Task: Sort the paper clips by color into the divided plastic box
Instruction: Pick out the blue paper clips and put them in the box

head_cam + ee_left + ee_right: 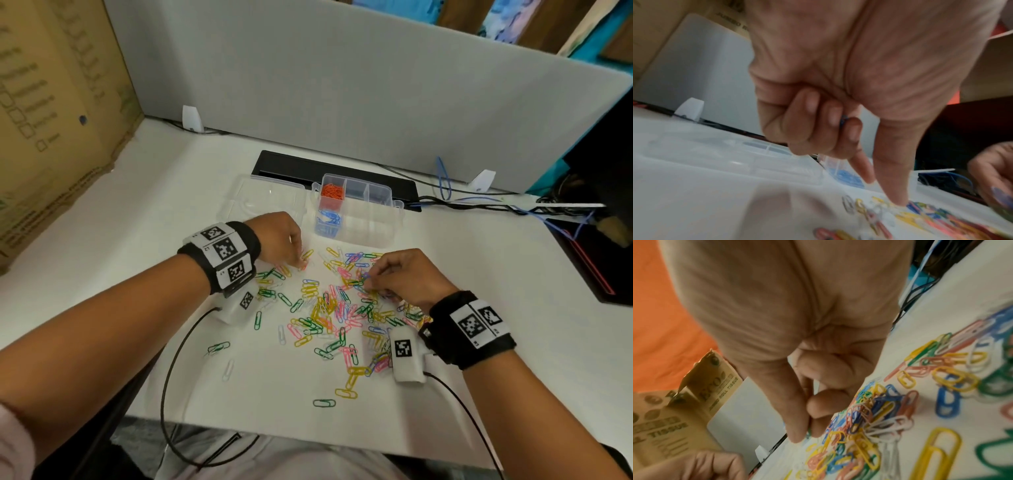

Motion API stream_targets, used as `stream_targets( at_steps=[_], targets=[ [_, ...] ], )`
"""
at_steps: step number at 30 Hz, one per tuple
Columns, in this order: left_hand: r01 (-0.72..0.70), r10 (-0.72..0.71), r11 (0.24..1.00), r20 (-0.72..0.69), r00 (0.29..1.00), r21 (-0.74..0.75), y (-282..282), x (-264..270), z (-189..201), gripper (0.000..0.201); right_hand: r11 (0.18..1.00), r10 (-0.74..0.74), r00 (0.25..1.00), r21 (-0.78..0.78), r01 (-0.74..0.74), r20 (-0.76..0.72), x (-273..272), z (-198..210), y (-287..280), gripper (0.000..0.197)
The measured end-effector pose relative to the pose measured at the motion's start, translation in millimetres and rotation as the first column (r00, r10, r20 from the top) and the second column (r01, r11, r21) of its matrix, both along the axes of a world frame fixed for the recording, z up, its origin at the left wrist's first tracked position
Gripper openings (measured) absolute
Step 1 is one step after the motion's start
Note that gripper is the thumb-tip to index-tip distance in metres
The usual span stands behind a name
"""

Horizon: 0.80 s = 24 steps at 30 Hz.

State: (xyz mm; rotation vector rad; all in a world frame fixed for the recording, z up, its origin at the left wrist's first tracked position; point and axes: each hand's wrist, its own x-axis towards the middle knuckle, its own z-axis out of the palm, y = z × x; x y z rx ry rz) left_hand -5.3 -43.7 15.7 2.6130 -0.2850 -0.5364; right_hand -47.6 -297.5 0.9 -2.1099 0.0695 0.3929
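White desk, our divided plastic box open, loose paper clips just before it, left hand curled round blue clips, right hand pinching within that pile, clip colour unclear.

Paper clips: loose multicolour heap (yellow, green, pink, blue, white) spread flat on the white desk, densest centre-right. Strays sit nearer the desk's front edge: a green clip, a yellow clip and a white clip.

Divided plastic box: clear, upright, just behind the heap. Its clear lid lies open flat on its left side. Far-left compartment holds orange clips, near-left holds blue clips. The other compartments look empty.
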Motion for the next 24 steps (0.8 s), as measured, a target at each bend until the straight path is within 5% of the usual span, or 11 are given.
stream_targets(
  at_steps=[5, 9, 17, 24],
  targets=[
    [0.091, -0.092, 0.996, -0.077, 0.993, -0.018, -17.2, -6.2, -6.0, 0.002, 0.998, -0.024, 0.999, 0.051, 0.026, -0.048, -0.5, -0.6, -2.1, 0.012],
    [0.157, -0.154, 0.983, -0.042, 0.987, 0.098, -29.4, -9.0, -8.5, 0.016, 0.999, -0.02, 0.999, 0.045, 0.021, -0.027, -0.3, -1.3, -1.0, 0.015],
    [0.154, -0.127, 0.972, -0.156, 0.98, 0.178, -28.4, -9.3, -13.0, 0.016, 0.915, 0.13, 0.991, -0.39, -0.104, 0.042, 9.1, -6.0, 8.4, 0.008],
    [0.07, -0.06, 0.995, -0.129, 0.99, 0.07, -22.9, -9.8, -16.0, 0.015, 0.794, 0.257, 0.966, -0.568, -0.216, -0.008, 15.8, -2.4, 18.1, 0.008]
  ],
)
